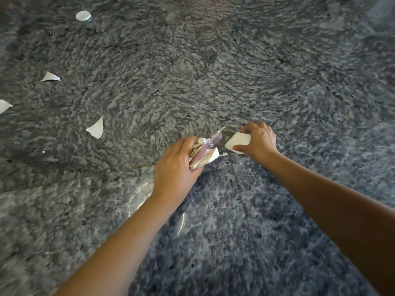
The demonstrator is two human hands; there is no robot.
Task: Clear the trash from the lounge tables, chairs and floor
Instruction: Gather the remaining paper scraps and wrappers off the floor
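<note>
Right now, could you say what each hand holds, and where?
Left hand grips a crumpled white paper bundle at its lower end; right hand pinches a white paper scrap by its edge.

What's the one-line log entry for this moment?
left hand: grips scrap wad | right hand: pinches paper scrap | floor: loose scraps, white cap uncollected

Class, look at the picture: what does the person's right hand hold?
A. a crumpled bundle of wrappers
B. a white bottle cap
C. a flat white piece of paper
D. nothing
C: the right hand pinches a white piece of paper, while the left hand grips the crumpled bundle.
</note>
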